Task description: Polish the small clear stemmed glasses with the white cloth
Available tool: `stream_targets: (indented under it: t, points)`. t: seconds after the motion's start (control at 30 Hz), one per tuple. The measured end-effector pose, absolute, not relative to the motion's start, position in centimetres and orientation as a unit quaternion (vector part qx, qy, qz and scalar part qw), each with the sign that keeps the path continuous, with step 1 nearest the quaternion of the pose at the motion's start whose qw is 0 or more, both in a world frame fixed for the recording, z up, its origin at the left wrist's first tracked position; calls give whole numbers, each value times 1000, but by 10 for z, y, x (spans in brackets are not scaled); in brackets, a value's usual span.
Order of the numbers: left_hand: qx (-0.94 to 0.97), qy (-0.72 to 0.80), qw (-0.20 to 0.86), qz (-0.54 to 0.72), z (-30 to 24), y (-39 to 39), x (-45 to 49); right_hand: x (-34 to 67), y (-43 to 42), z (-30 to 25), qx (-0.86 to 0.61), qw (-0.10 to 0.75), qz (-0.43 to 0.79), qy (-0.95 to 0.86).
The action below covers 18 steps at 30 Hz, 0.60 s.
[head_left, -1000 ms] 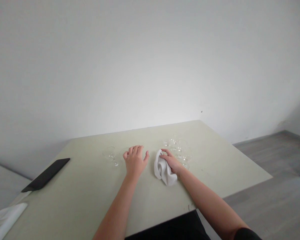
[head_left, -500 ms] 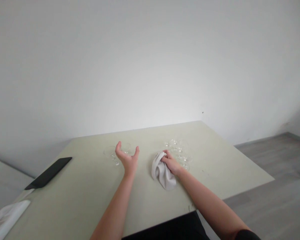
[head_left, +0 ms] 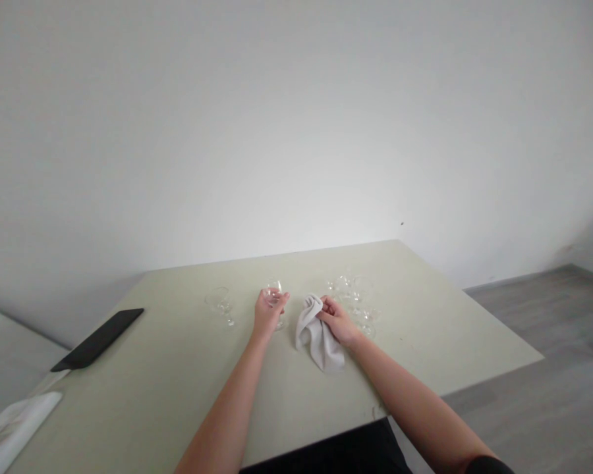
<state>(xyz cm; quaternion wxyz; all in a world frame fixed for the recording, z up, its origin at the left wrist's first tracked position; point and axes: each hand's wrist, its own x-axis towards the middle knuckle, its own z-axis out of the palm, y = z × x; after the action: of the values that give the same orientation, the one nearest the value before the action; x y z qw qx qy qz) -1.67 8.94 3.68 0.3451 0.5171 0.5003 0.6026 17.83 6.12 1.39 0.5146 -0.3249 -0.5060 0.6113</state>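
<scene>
Near the middle of the table, my left hand (head_left: 265,312) is wrapped round a clear stemmed glass (head_left: 273,289), its bowl upward and its foot showing below the fingers. To its right, my right hand (head_left: 338,320) pinches a light grey cloth (head_left: 318,337) that hangs down in folds toward the tabletop. Another stemmed glass (head_left: 220,303) stands on the table to the left of my left hand. Beyond and beside my right hand is a cluster of several clear glasses (head_left: 352,288), partly hidden by that hand; their outlines are faint.
The pale table (head_left: 178,388) meets a white wall (head_left: 286,131) at the back. A flat black object (head_left: 99,341) lies at the left edge, with a white package (head_left: 20,424) nearer to me. Grey floor (head_left: 518,309) shows past the table's right edge.
My left hand, open before, has closed round one of the glasses at the left and brought it right, toward the cloth. My right hand still holds the cloth, slightly shifted.
</scene>
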Motion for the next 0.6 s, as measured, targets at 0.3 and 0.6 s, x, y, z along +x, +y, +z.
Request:
stream_targets:
  t: [0.3, 0.6]
  points:
    - [648, 381, 479, 453, 43, 69, -10, 176, 73, 2, -286, 544, 536, -579]
    - [650, 312, 538, 437, 43, 68, -11, 174, 63, 1, -329, 471, 555, -601]
